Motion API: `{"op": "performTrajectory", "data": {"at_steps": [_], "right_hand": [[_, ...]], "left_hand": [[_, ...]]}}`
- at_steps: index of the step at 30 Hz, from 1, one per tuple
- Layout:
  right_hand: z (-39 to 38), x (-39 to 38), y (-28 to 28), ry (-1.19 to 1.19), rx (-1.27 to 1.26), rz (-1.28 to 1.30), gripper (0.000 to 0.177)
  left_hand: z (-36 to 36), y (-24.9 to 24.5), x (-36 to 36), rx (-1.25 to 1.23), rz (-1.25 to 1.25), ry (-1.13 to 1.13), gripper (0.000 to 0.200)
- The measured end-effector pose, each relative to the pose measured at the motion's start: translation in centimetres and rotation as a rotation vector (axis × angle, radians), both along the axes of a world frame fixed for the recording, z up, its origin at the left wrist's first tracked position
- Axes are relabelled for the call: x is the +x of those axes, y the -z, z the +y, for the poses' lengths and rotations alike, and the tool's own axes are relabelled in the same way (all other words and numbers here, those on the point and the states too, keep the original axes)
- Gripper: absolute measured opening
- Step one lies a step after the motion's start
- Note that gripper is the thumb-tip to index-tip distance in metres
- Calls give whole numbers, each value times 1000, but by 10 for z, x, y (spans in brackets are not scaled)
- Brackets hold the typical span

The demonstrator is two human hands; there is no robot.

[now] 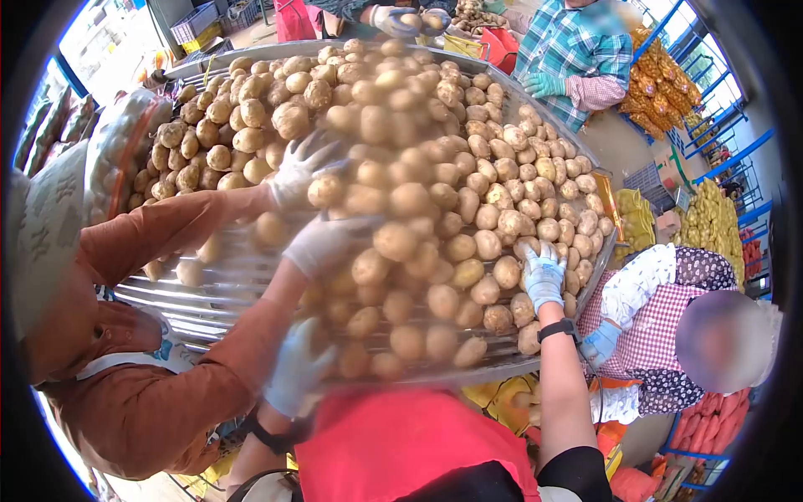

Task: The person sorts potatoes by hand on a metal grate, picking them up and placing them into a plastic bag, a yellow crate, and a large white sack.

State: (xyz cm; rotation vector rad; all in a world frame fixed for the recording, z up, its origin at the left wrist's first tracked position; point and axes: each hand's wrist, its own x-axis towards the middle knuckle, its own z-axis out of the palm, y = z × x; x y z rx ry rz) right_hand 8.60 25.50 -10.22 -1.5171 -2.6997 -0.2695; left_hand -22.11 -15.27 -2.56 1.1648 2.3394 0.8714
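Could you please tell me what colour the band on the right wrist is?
Black: the narrow wristband behind the pale-blue-gloved right hand; head view.

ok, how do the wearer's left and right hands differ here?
Right hand reaches farther up, onto the potatoes; left hand sits lower, by the near edge of the table. Right hand is sharp and spread open; left hand is too blurred to tell its pose. Both wear pale gloves and dark wristbands.
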Motion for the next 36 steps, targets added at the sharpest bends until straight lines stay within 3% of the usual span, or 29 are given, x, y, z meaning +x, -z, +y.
{"op": "performTrajectory", "data": {"at_steps": [2,4,5,7,8,9,10,12,13,16,18,21,25,27,28,29,30,32,34,36], "right_hand": [[-17,-26,-30,102,20,-58,33],[-54,-71,-60,-124,155,393,26],[-84,-101,-88,-300,158,443,26],[-103,-162,-111,-603,-141,569,29],[-128,-181,-100,-725,-167,600,28],[-145,-195,-89,-819,-298,547,28],[-157,-209,-58,-827,-262,458,32],[-147,-218,-26,-691,-162,440,38],[-126,-210,-43,-745,-235,68,46],[-105,-177,-37,-549,-20,235,53],[-72,-136,-40,-465,70,129,56],[-38,-74,-25,-345,-16,313,58],[-21,-36,-17,-194,-106,324,63],[-22,-25,-11,45,-221,482,60],[-23,-19,-8,159,-279,563,59],[-29,-11,-3,130,-108,559,52],[-46,-3,-8,88,-35,668,44],[-88,-5,-35,-4,-117,816,38],[-132,-15,-49,-84,-477,1001,38],[-166,-31,-40,-195,-734,1116,44]], "left_hand": [[4,-2,4,-30,-19,58,56],[7,17,5,-5,20,150,56],[12,25,7,19,-11,168,56],[52,-7,11,-102,-84,174,55],[62,-13,11,-136,-111,195,55],[68,-14,12,-133,-22,254,55],[73,-12,12,-124,63,309,55],[75,-1,9,-93,114,320,57],[75,7,7,-75,82,275,58],[83,23,6,-42,21,176,56],[99,27,5,-58,36,154,53],[125,32,0,-86,72,145,50],[142,42,-5,-101,64,147,44],[147,32,-8,-139,18,139,57],[150,26,-11,-141,-30,128,63],[151,18,-11,-118,-111,115,70],[145,13,-7,-48,-241,105,67],[131,2,3,92,-503,77,62],[124,-31,22,246,-993,86,57],[118,-18,36,374,-1459,89,51]]}}
